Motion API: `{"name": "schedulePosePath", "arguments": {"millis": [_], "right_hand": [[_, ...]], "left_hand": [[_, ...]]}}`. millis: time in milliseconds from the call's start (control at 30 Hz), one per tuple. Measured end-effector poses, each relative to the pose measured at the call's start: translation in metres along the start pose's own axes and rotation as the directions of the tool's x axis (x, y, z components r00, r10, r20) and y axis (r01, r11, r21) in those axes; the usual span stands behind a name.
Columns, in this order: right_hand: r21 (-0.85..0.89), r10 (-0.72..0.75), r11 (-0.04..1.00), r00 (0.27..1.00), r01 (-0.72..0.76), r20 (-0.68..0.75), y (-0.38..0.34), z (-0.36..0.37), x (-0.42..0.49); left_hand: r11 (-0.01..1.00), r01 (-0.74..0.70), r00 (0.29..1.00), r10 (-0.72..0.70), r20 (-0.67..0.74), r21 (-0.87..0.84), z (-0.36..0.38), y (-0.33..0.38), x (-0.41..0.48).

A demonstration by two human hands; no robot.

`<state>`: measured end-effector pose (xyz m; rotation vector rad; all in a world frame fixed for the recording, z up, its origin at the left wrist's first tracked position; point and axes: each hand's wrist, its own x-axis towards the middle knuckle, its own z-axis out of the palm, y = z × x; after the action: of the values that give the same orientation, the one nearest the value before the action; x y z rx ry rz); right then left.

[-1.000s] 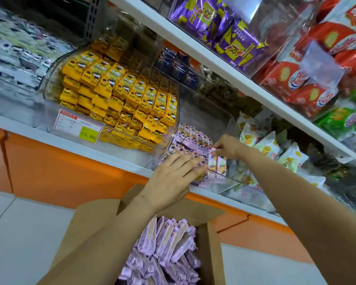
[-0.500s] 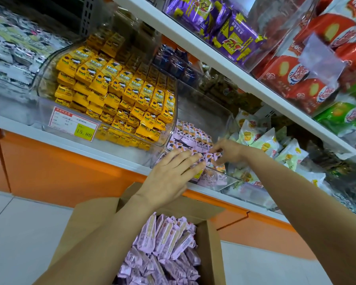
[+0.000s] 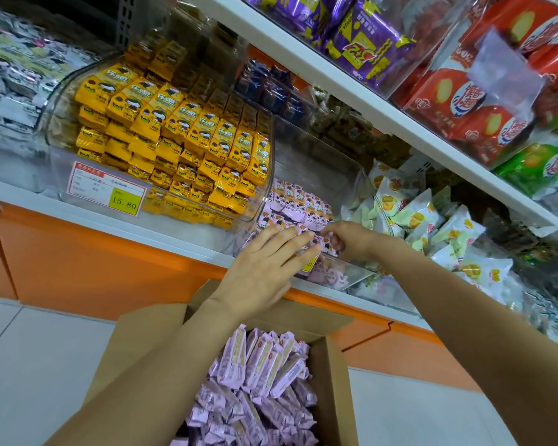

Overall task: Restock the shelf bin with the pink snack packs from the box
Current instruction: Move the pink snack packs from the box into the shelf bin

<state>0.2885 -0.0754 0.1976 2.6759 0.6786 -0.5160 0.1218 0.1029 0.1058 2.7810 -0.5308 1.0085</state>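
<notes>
We see a shop aisle under even, diffuse light. A white lower shelf (image 3: 94, 217) sits on an orange base panel (image 3: 78, 268), which meets a pale tiled floor (image 3: 29, 365). A white upper shelf (image 3: 368, 101) runs diagonally overhead, carrying purple packs (image 3: 361, 37) and red packs (image 3: 484, 101). A perforated metal upright (image 3: 124, 17) stands at the back. A clear bin (image 3: 50, 123) of yellow packs (image 3: 181, 130) on the lower shelf bears a price label (image 3: 105, 191).
</notes>
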Motion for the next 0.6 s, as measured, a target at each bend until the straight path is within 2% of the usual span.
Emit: {"name": "schedulePosePath", "arguments": {"millis": [167,267,333,433,533,600], "right_hand": [[-0.001,-0.018,1.000,0.997,0.018,-0.076,-0.006,-0.004,-0.012],[0.185,-0.016,0.981,0.967,0.065,-0.255,-0.011,-0.019,-0.039],[0.337,-0.036,0.923,0.914,0.186,-0.405,-0.017,-0.026,-0.068],[0.471,-0.096,0.772,0.811,0.426,-0.577,-0.041,-0.017,-0.121],[0.557,-0.132,0.656,0.803,0.510,-0.581,-0.060,0.028,-0.152],[0.626,-0.118,0.639,0.861,0.447,-0.495,-0.065,0.080,-0.153]], "left_hand": [[0.999,0.021,1.000,-0.021,0.006,-0.031,-0.001,0.002,0.000],[0.996,0.040,0.999,-0.039,0.014,-0.076,-0.007,0.006,0.001],[0.989,0.087,0.996,-0.086,0.014,-0.122,-0.014,0.013,0.001],[0.969,0.186,0.981,-0.193,-0.033,-0.161,-0.023,0.029,-0.011],[0.958,0.224,0.973,-0.229,-0.008,-0.182,-0.017,0.050,-0.045],[0.936,0.235,0.967,-0.200,0.155,-0.261,0.002,0.067,-0.078]]}}
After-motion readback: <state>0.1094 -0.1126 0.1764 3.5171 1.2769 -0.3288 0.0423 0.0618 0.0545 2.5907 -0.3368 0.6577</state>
